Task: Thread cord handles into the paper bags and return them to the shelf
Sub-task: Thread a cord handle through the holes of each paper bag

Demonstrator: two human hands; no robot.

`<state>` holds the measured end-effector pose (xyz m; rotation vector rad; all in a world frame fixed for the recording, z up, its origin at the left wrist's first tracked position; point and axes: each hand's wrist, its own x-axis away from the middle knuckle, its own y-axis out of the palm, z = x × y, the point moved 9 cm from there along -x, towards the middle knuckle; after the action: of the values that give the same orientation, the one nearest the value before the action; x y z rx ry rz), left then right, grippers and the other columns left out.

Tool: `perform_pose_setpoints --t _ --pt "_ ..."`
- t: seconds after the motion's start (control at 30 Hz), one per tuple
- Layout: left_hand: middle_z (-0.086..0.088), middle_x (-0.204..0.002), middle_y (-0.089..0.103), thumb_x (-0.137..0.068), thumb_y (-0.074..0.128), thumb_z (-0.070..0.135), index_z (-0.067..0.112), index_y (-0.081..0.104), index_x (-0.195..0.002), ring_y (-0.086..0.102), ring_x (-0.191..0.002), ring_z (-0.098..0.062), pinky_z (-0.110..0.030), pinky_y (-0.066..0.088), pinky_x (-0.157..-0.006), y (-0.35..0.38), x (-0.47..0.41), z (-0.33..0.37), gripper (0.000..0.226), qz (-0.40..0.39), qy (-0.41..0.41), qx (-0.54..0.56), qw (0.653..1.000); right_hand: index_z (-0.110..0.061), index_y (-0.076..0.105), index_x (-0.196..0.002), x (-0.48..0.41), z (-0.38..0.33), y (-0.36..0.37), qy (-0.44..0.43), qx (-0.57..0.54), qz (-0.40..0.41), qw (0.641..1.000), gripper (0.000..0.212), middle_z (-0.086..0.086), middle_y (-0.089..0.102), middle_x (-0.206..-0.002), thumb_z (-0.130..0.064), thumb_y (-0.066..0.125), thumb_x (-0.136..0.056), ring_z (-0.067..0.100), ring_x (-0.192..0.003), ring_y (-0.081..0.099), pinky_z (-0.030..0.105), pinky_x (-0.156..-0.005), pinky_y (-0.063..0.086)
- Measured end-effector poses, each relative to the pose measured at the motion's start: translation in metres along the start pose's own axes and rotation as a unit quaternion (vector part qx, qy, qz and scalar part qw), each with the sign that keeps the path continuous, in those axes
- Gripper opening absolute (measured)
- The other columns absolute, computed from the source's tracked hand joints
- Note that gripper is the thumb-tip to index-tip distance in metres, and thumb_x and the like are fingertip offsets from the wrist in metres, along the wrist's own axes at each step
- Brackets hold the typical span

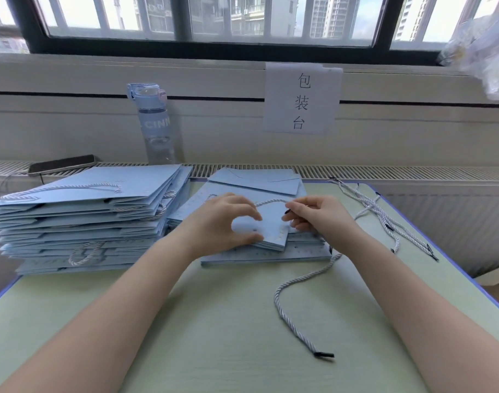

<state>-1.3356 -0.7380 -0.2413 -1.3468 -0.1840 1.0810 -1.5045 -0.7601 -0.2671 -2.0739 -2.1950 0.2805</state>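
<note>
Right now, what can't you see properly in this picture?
- Bag top: in the head view, the left hand and right hand cover its edge, so whether the cord is through a hole is unclear.
- Bottle: its lettering is cut short by the curve.
- Phone: screen too dark and tilted to read.
- Clear plastic thing: blurred and cut off by the right edge.
- Shelf: outside the view.
</note>
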Motion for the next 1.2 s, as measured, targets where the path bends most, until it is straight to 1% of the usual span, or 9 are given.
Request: perform_pose_setpoints --t 0.07,0.13,0.3,0.4,0.53,0.77,0.97,1.1,1.2 --pt "0.010 -0.111 0.066 -0.073 0.055 0.067 0.023 0.071 -0.104 0.056 -0.107 -0.007 -0.034 0.044 -0.097 0.009 0.002 -0.004 0.056 -0.037 -0.007 -0.009 0.999 -0.006 0.068 -0.093 0.001 -0.002 0.000 -0.008 0.005 0.003 1.000 0.011 0.005 0.072 -0.078 -0.014 0.060 -0.091 0.006 -0.058 0.061 0.015 -0.059 0.053" --pt "0.009 -0.114 0.066 -0.073 0.049 0.069 0.022 0.070 -0.108 0.055 -0.112 -0.007 -0.031 0.042 -0.099 0.010 0.004 -0.008 0.062 -0.045 -0.007 -0.002 0.999 -0.009 0.068 -0.090 0.000 -0.007 -0.001 -0.028 0.029 0.011 0.999 0.010 0.003 0.072 -0.078 -0.017 0.061 -0.090 0.004 -0.059 0.061 0.015 -0.058 0.051" --pt "0.015 -0.112 0.067 -0.077 0.045 0.062 0.028 0.069 -0.110 0.059 -0.104 -0.003 -0.027 0.047 -0.089 0.010 0.006 -0.012 0.053 -0.049 -0.025 -0.020 0.998 -0.015 0.067 -0.084 0.004 -0.020 -0.005 -0.095 0.092 0.049 0.990 0.009 -0.004 0.072 -0.076 -0.023 0.065 -0.087 0.000 -0.058 0.060 0.012 -0.057 0.046" --pt "0.012 -0.106 0.070 -0.085 0.052 0.062 0.031 0.069 -0.108 0.064 -0.096 -0.012 -0.030 0.050 -0.079 0.015 0.002 -0.004 0.042 -0.041 -0.009 -0.078 0.996 -0.015 0.067 -0.082 0.010 -0.032 -0.005 -0.156 0.107 0.077 0.979 0.009 -0.004 0.072 -0.076 -0.024 0.068 -0.084 0.001 -0.063 0.062 0.012 -0.063 0.048" --pt "0.006 -0.101 0.072 -0.085 0.051 0.059 0.031 0.068 -0.110 0.066 -0.089 -0.019 -0.031 0.049 -0.075 0.022 -0.002 0.004 0.041 -0.044 0.009 -0.087 0.995 -0.019 0.065 -0.075 0.011 -0.028 0.015 -0.150 0.140 0.016 0.979 0.009 -0.004 0.071 -0.074 -0.018 0.069 -0.083 0.001 -0.061 0.061 0.013 -0.061 0.047" --pt "0.004 -0.084 0.073 -0.077 0.049 0.042 0.024 0.074 -0.096 0.062 -0.073 -0.016 -0.032 0.050 -0.072 0.021 -0.001 0.004 0.037 -0.054 0.002 -0.018 0.998 -0.014 0.071 -0.077 0.005 -0.009 0.027 -0.107 0.166 -0.019 0.980 0.007 -0.003 0.072 -0.073 -0.020 0.072 -0.080 -0.004 -0.060 0.060 0.008 -0.058 0.042" --pt "0.000 -0.097 0.074 -0.071 0.066 0.008 0.009 0.077 -0.089 0.061 -0.096 -0.004 -0.008 0.042 -0.087 0.013 0.002 0.008 0.021 -0.029 0.032 0.033 0.999 -0.018 0.071 -0.073 0.009 -0.015 0.029 -0.129 0.208 -0.017 0.969 0.008 -0.008 0.065 -0.063 -0.019 0.071 -0.081 -0.006 -0.051 0.051 0.006 -0.053 0.036" --pt "0.001 -0.089 0.075 -0.077 0.063 0.021 0.011 0.077 -0.086 0.068 -0.081 -0.008 -0.023 0.051 -0.079 0.014 0.000 0.014 0.019 -0.004 0.031 0.032 0.999 -0.017 0.071 -0.075 0.009 -0.021 0.026 -0.158 0.294 -0.005 0.943 0.007 -0.017 0.055 -0.057 -0.019 0.070 -0.082 -0.004 -0.056 0.050 0.009 -0.056 0.037" --pt "0.006 -0.076 0.073 -0.081 0.049 0.039 0.022 0.076 -0.084 0.068 -0.066 -0.017 -0.031 0.054 -0.058 0.012 0.002 0.018 0.032 0.041 0.035 -0.030 0.998 -0.014 0.073 -0.083 0.005 -0.019 0.022 -0.148 0.337 -0.026 0.929 0.009 -0.015 0.056 -0.066 -0.021 0.066 -0.085 0.000 -0.062 0.049 0.008 -0.057 0.036"
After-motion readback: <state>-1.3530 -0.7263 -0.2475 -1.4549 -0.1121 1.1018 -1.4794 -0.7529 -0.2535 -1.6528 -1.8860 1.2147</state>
